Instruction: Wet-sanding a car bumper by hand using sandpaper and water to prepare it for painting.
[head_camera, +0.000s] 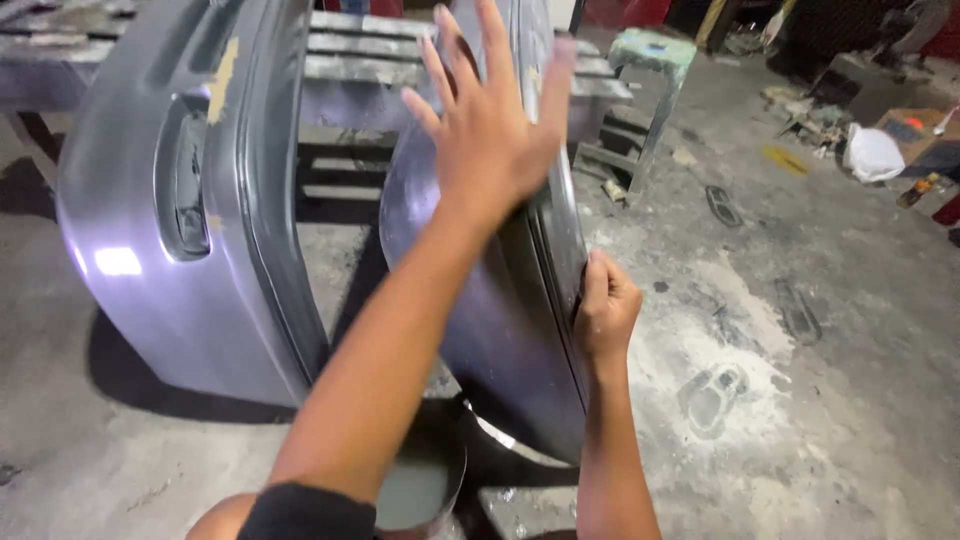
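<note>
Two grey car body panels stand upright on a concrete floor. My left hand (495, 125) is spread flat, fingers apart, against the face of the nearer panel (500, 330) high up. My right hand (603, 312) is closed around that panel's right edge lower down. The second panel (190, 200), a door with a handle recess and a patch of yellowish filler, stands apart to the left. The lower end of the nearer panel sits beside a round metal can (425, 490) holding grey liquid.
A worn metal rack (350, 50) runs behind the panels. A pale green stool (655, 60) stands at the back right. Boxes, a white bag (872, 155) and scraps lie at the far right. The floor (800, 400) is dusty with white powder.
</note>
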